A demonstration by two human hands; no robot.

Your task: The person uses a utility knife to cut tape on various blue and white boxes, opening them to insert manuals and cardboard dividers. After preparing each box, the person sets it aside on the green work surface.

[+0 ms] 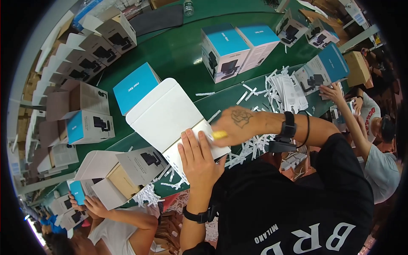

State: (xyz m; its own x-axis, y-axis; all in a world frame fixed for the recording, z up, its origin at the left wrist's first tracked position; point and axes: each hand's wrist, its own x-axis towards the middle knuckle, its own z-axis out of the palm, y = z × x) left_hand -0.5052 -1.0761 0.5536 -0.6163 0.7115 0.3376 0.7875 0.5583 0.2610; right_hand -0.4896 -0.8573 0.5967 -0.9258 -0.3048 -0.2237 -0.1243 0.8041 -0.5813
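Note:
In front of me lies a white carton with its large lid flap (165,112) swung open, bare white inside. My left hand (196,157) rests on the carton's near part, fingers stretched out and pressing on it. My right hand (236,125) is closed on a small yellow object (219,134) at the carton's right edge; motion blur hides its exact kind. Just beyond the flap stands a blue-topped box (137,87). White paper strips (255,146) lie beside and under my right forearm.
Two blue-topped boxes (225,40) stand on the green table (170,51). Open cartons (91,55) line the far left. Paper slips (287,91) are heaped at right. A co-worker's hand (331,91) touches a box there; another co-worker's hand (95,207) is at lower left by an open carton (123,180).

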